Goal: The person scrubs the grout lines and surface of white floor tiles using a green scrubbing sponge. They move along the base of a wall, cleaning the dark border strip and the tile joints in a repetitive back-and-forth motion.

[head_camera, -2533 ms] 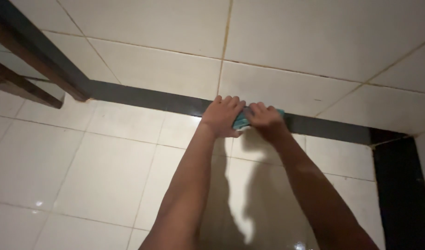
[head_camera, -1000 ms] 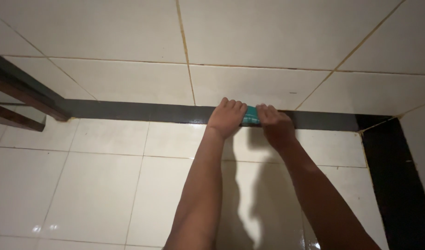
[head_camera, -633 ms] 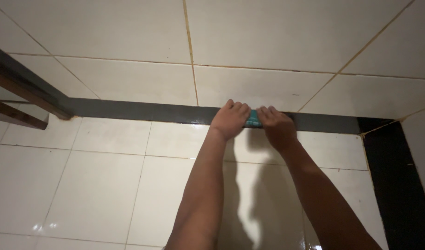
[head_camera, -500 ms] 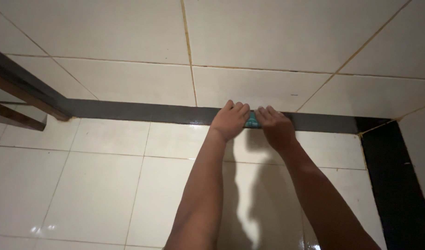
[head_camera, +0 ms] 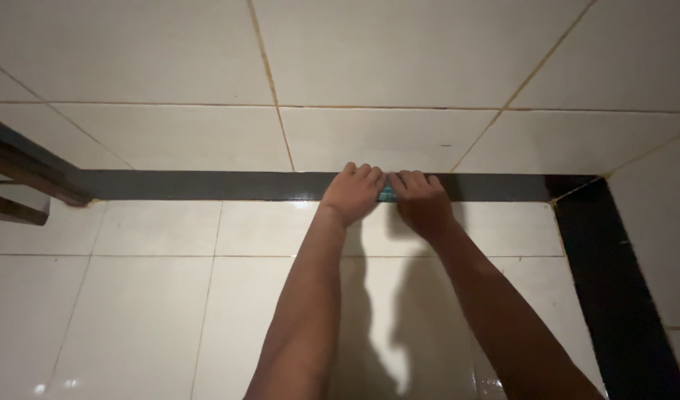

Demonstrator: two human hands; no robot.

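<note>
Both sets of fingers curl down over a small teal pad [head_camera: 387, 195], pressing it against the dark tile strip [head_camera: 206, 185] where floor meets wall. The left hand [head_camera: 352, 194] covers its left end, the right hand [head_camera: 421, 201] its right end; only a sliver shows between them. The pad's long axis follows the strip, left to right. Both hands are equally near.

- Teal sponge [head_camera: 387, 195], only a sliver showing
- Glossy cream-white floor tiles [head_camera: 140, 311] with thin yellowish grout lines
- Dark grey, nearly black tile strip [head_camera: 206, 185]
- Brown wooden frame [head_camera: 21, 159]
</note>
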